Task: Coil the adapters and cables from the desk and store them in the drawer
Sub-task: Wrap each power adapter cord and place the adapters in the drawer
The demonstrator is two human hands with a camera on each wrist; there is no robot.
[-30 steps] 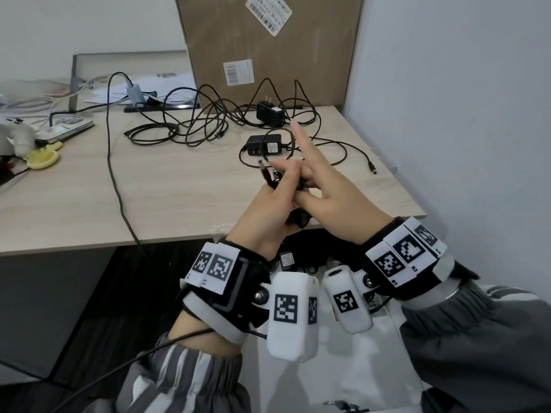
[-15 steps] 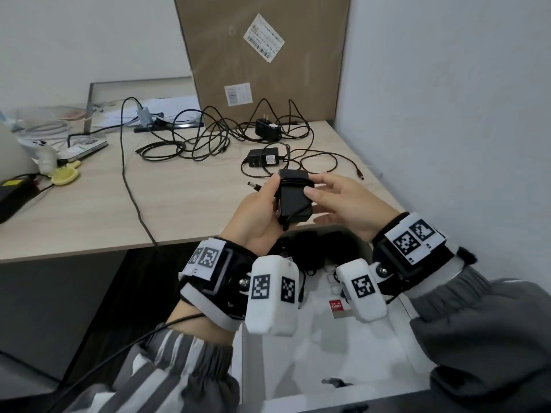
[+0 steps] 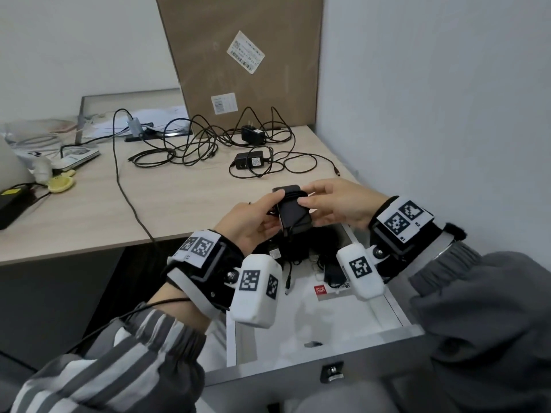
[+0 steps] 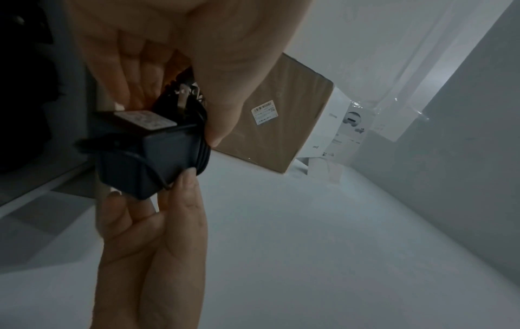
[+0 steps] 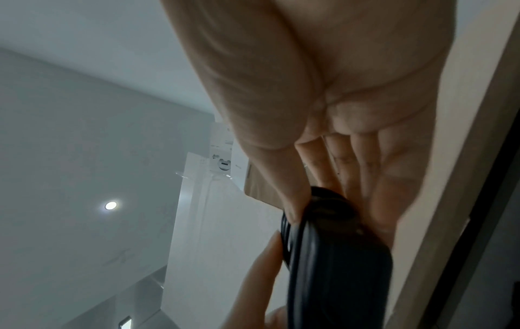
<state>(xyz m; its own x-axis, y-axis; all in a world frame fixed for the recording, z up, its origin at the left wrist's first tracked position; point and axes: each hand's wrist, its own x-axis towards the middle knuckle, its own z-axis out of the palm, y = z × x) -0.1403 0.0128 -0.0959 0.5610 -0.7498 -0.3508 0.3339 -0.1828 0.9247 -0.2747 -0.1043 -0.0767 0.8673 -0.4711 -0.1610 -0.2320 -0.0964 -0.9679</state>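
- Our left hand [image 3: 250, 225] and right hand [image 3: 340, 204] both pinch the cord-wrapped black power adapter [image 3: 293, 211] above the open drawer [image 3: 387, 311].
- We should keep thumbs on the wraps while lowering it, lest the dangling plug [image 3: 287, 289] unwinds them.

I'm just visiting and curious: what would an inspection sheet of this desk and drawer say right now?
Surface: wooden desk, open white drawer below its right end.
Job's things: black adapter with cord wound round it, held over the drawer; two more adapters on the desk; dark items already in the drawer.
Clutter: yellow object, papers, red-and-white card in drawer.
Grippers: left hand and right hand both hold the adapter.
Cables: loose black tangle on the desk.
Surroundings: cardboard box, white walls.
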